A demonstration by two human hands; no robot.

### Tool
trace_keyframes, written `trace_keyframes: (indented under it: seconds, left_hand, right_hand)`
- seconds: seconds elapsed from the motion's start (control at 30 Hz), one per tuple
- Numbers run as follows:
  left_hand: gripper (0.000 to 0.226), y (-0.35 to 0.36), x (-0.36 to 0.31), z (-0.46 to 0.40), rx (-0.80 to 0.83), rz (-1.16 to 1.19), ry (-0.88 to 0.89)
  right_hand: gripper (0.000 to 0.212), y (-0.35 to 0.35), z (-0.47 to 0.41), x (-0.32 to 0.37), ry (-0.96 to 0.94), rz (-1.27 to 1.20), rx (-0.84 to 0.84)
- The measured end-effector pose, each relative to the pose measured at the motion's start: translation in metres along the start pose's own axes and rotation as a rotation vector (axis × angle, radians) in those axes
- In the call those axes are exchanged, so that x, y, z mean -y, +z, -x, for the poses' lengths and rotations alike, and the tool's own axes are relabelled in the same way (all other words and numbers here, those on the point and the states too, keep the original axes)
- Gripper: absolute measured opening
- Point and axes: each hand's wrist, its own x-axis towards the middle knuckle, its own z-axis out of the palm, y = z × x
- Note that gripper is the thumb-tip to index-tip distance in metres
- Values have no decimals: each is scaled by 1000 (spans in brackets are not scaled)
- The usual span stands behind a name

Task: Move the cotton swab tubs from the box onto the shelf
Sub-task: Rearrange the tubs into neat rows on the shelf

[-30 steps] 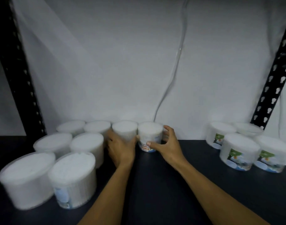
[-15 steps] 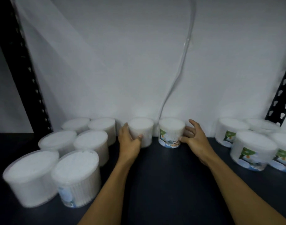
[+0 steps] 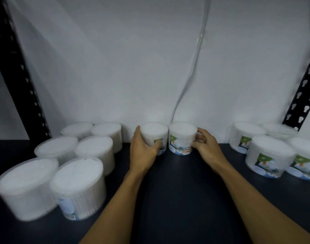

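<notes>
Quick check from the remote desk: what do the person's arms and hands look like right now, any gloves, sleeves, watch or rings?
Both forearms are bare as far as the picture shows them: no sleeves or cuffs. The left hand and the right hand wear no gloves. No watch, band or bracelet shows at either wrist, and no ring shows on the fingers in view, though the picture is somewhat blurred.

The tubs (image 3: 183, 138) looked like clear, smooth plastic with glossy paper labels. The shelf (image 3: 177, 191) was dark and matt; its posts (image 3: 302, 88) were perforated black metal.
</notes>
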Motion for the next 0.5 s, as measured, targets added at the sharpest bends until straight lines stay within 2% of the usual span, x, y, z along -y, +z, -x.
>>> trace_keyframes:
  seconds: [0.13,0.23,0.33,0.5]
  left_hand:
    - [90,1,8,-8,-27,-108,-38]
    - [73,-2,6,-8,-61,5,-103]
    - [50,-2,5,-6,-35,22,-87]
    - [47,-3,7,-7,-13,58,-49]
  right_hand:
    - [56,1,1,1,-8,16,11]
    - [59,1,2,1,-10,18,38]
    - [61,2,3,2,-15,16,51]
    - [66,3,1,-2,-17,33,47]
